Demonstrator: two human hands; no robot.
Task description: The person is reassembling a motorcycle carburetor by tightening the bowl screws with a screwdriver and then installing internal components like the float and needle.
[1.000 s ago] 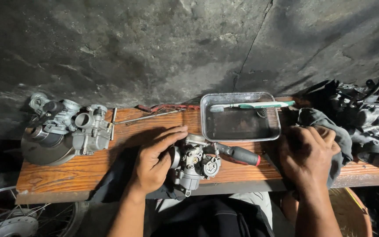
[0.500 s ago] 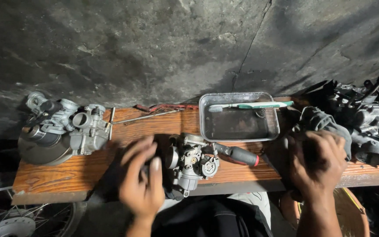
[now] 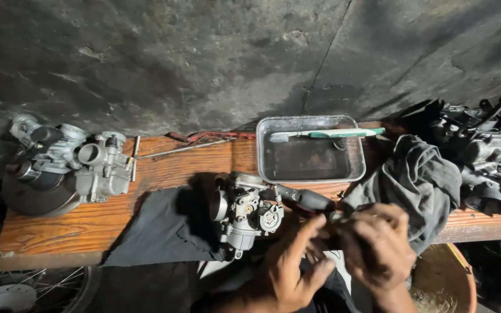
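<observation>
Both of my hands meet in front of the wooden bench (image 3: 59, 226), below its front edge. My right hand (image 3: 378, 249) is curled around a small grey metal part (image 3: 336, 218). My left hand (image 3: 297, 269) reaches over to it with fingers spread, the fingertips touching the right hand. A silver carburetor (image 3: 244, 211) stands on a dark cloth (image 3: 163, 229) just left of the hands. Behind the hands lies a screwdriver (image 3: 308, 200) with a red and black handle.
A metal tray (image 3: 311, 168) holds a green and white toothbrush (image 3: 326, 134). A grey rag (image 3: 421, 177) lies to the right, with dark engine parts (image 3: 482, 150) beyond it. More carburetors (image 3: 71, 159) sit at the left end. There is a wheel (image 3: 7, 293) bottom left and a bucket (image 3: 442, 281) bottom right.
My left hand left the carburetor and moved right. My right hand came off the rag and moved left. The two hands now meet in front of the bench.
</observation>
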